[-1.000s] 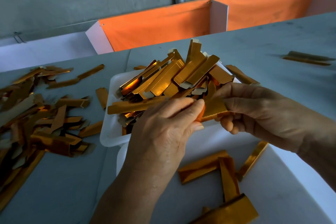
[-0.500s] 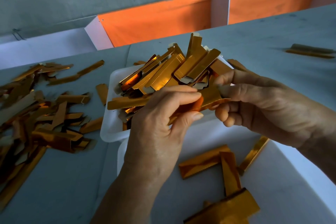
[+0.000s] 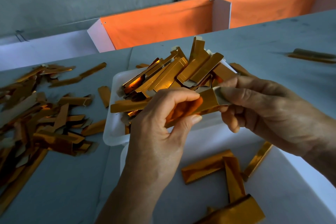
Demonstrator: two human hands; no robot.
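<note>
Head: left hand (image 3: 156,132), right hand (image 3: 269,112) apparently pinch strip (image 3: 208,97).

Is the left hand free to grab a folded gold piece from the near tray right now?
Probably not yet: the left hand grips the gold strip with the right hand; nothing covers the folded piece.

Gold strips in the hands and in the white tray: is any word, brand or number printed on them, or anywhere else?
No readable text anywhere. The gold strip held by the left hand and right hand is plain foil; the piled strips in the white tray show only dotted lines; the orange cloth is blank.
</note>
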